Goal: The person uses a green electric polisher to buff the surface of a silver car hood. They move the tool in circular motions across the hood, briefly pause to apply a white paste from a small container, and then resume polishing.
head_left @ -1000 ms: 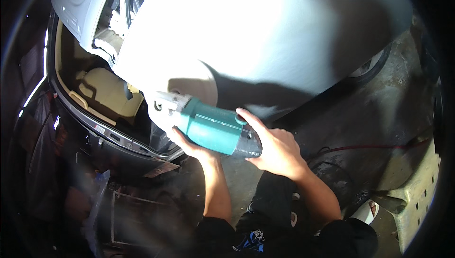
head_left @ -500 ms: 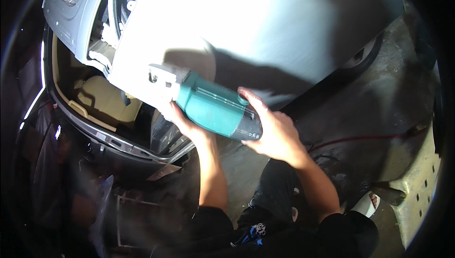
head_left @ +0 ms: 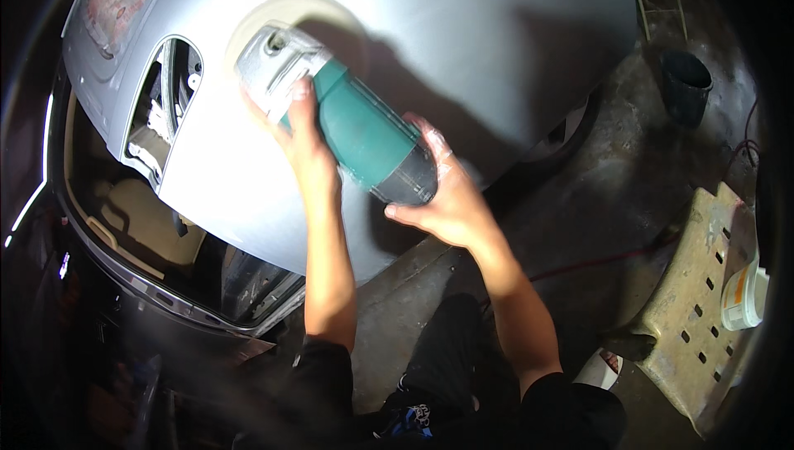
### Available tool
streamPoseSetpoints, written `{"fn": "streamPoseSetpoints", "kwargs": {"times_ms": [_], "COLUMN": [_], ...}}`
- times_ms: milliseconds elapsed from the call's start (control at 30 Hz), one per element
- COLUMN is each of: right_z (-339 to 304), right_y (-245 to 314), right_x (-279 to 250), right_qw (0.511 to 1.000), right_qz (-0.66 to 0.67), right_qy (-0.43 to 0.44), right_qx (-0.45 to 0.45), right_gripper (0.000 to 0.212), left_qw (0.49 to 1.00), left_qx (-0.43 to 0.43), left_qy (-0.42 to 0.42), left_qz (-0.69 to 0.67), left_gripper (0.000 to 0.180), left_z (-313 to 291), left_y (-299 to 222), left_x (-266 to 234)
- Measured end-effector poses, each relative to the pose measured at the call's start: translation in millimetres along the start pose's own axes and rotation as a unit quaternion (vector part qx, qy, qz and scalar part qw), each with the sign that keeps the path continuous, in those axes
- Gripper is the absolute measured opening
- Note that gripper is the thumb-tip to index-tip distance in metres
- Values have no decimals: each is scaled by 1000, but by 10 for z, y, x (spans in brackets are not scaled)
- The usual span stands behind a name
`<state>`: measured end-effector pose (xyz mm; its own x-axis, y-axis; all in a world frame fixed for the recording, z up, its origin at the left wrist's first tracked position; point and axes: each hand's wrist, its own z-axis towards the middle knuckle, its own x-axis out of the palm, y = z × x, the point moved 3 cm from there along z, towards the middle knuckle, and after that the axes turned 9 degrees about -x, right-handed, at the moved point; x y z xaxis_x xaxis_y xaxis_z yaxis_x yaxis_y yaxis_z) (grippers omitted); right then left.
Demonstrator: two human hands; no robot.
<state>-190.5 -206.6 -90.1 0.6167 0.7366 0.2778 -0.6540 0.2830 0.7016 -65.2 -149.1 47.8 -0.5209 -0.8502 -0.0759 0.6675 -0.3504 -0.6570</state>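
Note:
Both my hands hold a green and black power polisher with a silver metal head, slanted across the grey car panel. Its round, pale pad lies against the panel and looks blurred. My left hand is wrapped round the front of the body just behind the metal head, thumb on top. The black rear end sits in my right hand, with fingers over the far side and thumb underneath. Whitish dust covers some of the right fingers. The tool's underside is hidden.
An oblong opening cuts through the panel at left. Below it, the open car shows a beige seat. At right stand a dark bucket and a worn yellowish plastic stool bearing a white tub. A red hose crosses the floor.
Both hands have carried the polisher up and left over the panel, and it now slants more steeply. The view has shifted, bringing the bucket and tub into sight at right.

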Motion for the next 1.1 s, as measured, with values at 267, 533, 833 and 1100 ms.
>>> {"fn": "streamPoseSetpoints", "kwargs": {"times_ms": [267,533,833,1100], "right_z": [227,239,-325,-749], "right_y": [-79,-45,-148,-337], "right_x": [-705,-196,1083,1154], "right_qw": [972,971,998,967], "right_qz": [129,158,-41,-110], "right_qy": [-191,-179,55,221], "right_qx": [41,6,11,70], "right_gripper": [71,87,108,105], "left_qw": [972,971,998,981], "left_qx": [34,22,-42,-92], "left_qy": [211,204,-35,-136], "left_qz": [97,121,13,-100], "left_gripper": [111,107,47,59], "left_z": [134,304,-36,-1144], "left_y": [-243,-346,140,413], "left_x": [1676,1155,-1426,-1934]}}
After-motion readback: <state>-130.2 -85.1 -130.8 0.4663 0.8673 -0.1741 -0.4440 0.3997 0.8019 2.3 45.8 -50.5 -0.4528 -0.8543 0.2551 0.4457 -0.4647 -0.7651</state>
